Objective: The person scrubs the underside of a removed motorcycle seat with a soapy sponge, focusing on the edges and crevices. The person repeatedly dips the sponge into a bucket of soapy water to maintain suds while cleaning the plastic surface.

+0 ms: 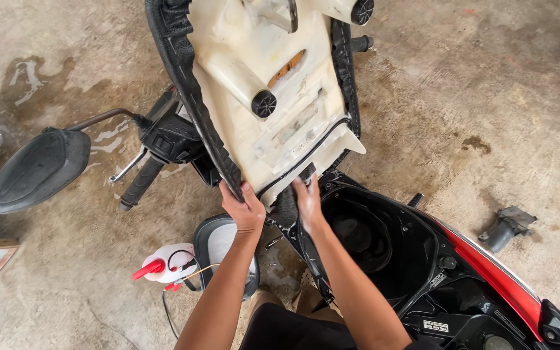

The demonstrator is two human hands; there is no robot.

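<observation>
The scooter seat (pixel 273 97) stands tipped up, its cream plastic underside with 2 black rubber stoppers facing the camera, black cover edging it.

Cream seat underside (pixel 260 78), black edging, red scooter body (pixel 487 259).

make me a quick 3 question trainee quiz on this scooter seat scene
1. True or false: the raised seat shows its pale underside.
2. Which hand grips the seat's black edge? A) left hand B) right hand
3. Fill in: the white bottle on the floor has a ___ trigger.

Key
1. True; the cream underside with black rubber stops faces the camera.
2. A; the right hand rests by the hinge end above the open storage compartment.
3. Red.
</observation>
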